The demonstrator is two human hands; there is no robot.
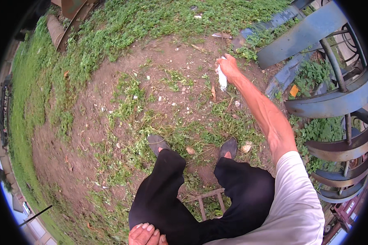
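Your right hand (229, 68) is at 1 o'clock, arm extended, fingers closed around the white grip of a tool (222, 79). From the fist, a thin shank appears to run toward 12 o'clock and end at a flat blade (221, 35) near ground level; whether it touches the soil cannot be told. Your left hand (145, 235) is at 7 o'clock, at the lower edge, fingers together and slightly bent over the trousers (161, 192); its palm is hidden, so you cannot tell whether it holds anything. Loose weeds (131, 96) lie at 10 o'clock on bare soil (98, 92). The step in hand appears to be a one-handed reach of the tool to ground level, short of the green growth (159, 20). The next move likely calls for a firm grip, a low blade angle and clearance from the blue metal blades (331, 102) at 3 o'clock.
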